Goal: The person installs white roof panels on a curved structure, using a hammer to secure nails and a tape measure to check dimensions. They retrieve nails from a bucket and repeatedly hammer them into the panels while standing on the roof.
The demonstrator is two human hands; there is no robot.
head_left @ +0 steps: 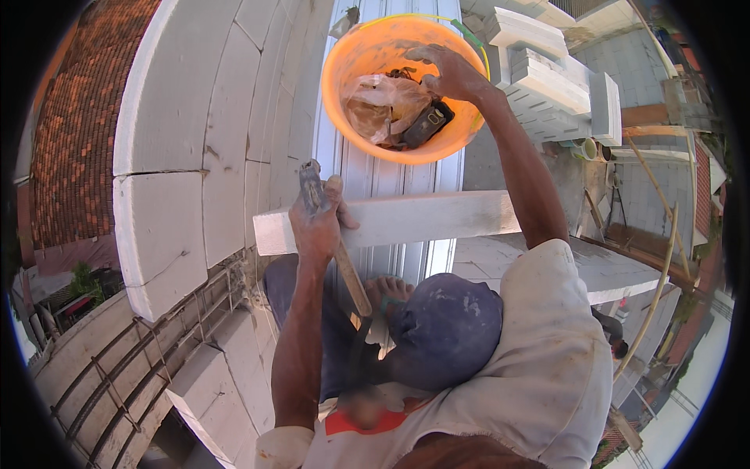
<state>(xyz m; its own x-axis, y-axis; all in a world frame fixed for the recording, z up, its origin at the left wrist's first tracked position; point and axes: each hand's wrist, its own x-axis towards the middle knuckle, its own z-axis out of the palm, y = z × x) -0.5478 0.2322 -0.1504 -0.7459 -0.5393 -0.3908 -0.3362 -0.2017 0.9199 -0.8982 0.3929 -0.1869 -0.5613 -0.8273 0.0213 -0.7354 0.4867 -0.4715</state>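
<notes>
My left hand [316,227] is closed round a hammer [353,281], gripping it close to its grey, dirty head, with the wooden handle slanting down toward my knee. Beside that hand, a long, narrow white block [426,219] lies crosswise over the ribbed white metal planks. My right hand [449,72] reaches over the rim of an orange bucket [340,74], fingers apart and nothing visible in them. Inside the bucket are a crumpled clear plastic bag [383,102] and a black, boxy object with yellow marks [430,123]; dark items beneath the hand cannot be made out.
A wall of large pale blocks [234,102] rises along the left. Steel reinforcing bars [129,375] show at lower left. More white blocks [551,78] are stacked at upper right. Bamboo poles [664,281] stand at the right, near another person [613,332].
</notes>
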